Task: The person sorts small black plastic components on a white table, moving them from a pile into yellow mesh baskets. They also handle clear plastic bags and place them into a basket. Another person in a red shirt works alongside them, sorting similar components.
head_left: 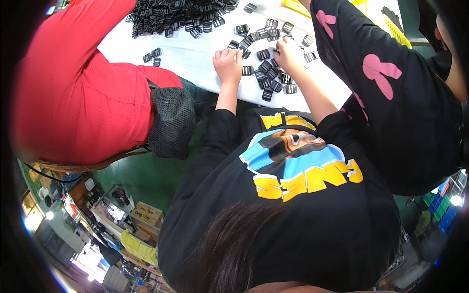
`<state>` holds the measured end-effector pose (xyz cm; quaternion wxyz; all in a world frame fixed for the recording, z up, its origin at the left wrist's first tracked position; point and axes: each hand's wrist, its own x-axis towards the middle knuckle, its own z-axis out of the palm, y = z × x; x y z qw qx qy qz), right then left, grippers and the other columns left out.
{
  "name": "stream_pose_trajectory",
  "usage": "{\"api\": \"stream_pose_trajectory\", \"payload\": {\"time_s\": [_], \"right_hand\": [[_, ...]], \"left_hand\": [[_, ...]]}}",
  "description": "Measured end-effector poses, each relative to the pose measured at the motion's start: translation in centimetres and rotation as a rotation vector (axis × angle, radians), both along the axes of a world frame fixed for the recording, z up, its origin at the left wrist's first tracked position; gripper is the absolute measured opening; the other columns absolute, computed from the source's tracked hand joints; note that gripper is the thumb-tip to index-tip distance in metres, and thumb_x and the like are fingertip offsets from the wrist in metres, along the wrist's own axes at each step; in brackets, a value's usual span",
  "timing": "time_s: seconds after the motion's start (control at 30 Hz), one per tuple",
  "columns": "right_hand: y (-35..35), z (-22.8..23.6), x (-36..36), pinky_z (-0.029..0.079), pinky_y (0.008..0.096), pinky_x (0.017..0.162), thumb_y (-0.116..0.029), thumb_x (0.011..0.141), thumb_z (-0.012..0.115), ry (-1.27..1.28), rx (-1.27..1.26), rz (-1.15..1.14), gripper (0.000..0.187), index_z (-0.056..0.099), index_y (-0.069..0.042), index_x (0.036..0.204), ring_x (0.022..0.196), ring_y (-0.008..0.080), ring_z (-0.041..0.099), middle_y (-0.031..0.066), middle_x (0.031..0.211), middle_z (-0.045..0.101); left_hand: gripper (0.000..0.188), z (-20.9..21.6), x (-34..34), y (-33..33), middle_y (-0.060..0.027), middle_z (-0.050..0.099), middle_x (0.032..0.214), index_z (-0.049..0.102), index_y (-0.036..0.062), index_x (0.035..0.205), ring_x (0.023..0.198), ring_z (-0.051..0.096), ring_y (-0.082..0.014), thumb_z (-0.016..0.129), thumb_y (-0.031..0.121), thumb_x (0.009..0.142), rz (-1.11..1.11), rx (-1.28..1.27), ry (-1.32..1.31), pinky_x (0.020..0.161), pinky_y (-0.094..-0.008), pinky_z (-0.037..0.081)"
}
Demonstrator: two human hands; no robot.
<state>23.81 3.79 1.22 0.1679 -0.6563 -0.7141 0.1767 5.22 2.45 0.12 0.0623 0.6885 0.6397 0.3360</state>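
Note:
Black plastic strap buckles (264, 54) with crossbars lie loose over the white tabletop in front of me. My left hand (227, 65) rests among them with its fingers curled in; buckles touch or sit close to its fingertips, and whatever it grips is hidden. To the right, my right hand (289, 56) has its fingers bent and drawn together over the buckles. What lies under those fingertips cannot be made out. Between and below the two hands is a cluster of buckles (270, 73), several overlapping.
A large heap of the same buckles (178, 14) covers the table's far left. A person in a red top (93, 102) sits at my left, another in black sleeves with pink shapes (376, 73) at my right. Yellow trays (298, 7) stand at the far right, near a dark glove (391, 17).

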Motion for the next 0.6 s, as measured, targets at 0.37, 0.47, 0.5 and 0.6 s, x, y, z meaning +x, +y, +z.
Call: {"api": "stream_pose_trajectory", "payload": {"time_s": [0.37,0.47,0.5,0.6], "right_hand": [[3.5,-0.6,-2.2,0.042,0.0371,0.073,-0.022,0.069,0.060,0.140,0.157,0.144,0.025,0.059,-0.013,0.092,0.087,0.0277,0.049,0.0104,0.088,0.050],[4.1,-0.5,-2.5,0.042,0.0341,0.071,-0.023,0.070,0.060,-0.043,0.216,0.160,0.025,0.060,-0.012,0.092,0.084,0.0266,0.050,0.0093,0.086,0.050],[3.9,-0.4,-2.6,0.042,0.0346,0.071,-0.023,0.069,0.060,-0.019,0.223,0.163,0.022,0.061,-0.011,0.088,0.084,0.0263,0.049,0.0092,0.086,0.050],[2.0,0.9,-1.6,0.040,0.0353,0.068,-0.022,0.067,0.060,0.018,0.219,0.215,0.013,0.063,-0.010,0.070,0.082,0.0253,0.046,0.0077,0.082,0.049]], "left_hand": [[0.017,0.6,-0.9,0.0,-0.0091,0.057,0.069,0.060,0.0046,0.071,0.068,0.050,-0.0274,0.055,0.020,0.076,0.066,-0.176,-0.108,0.062,-0.0373,0.038],[0.018,0.7,-1.5,-0.2,-0.0106,0.056,0.070,0.059,0.0043,0.069,0.072,0.051,-0.0298,0.053,0.020,0.076,0.144,-0.336,-0.072,0.064,-0.0396,0.037],[0.018,0.8,-1.9,-0.2,-0.0119,0.057,0.071,0.059,0.0038,0.069,0.072,0.052,-0.0311,0.053,0.020,0.076,0.166,-0.381,-0.071,0.064,-0.0406,0.038],[0.019,1.0,-2.9,-0.6,-0.0163,0.056,0.072,0.059,0.0010,0.070,0.074,0.052,-0.0335,0.052,0.018,0.076,0.077,-0.404,-0.044,0.067,-0.0417,0.039]]}}
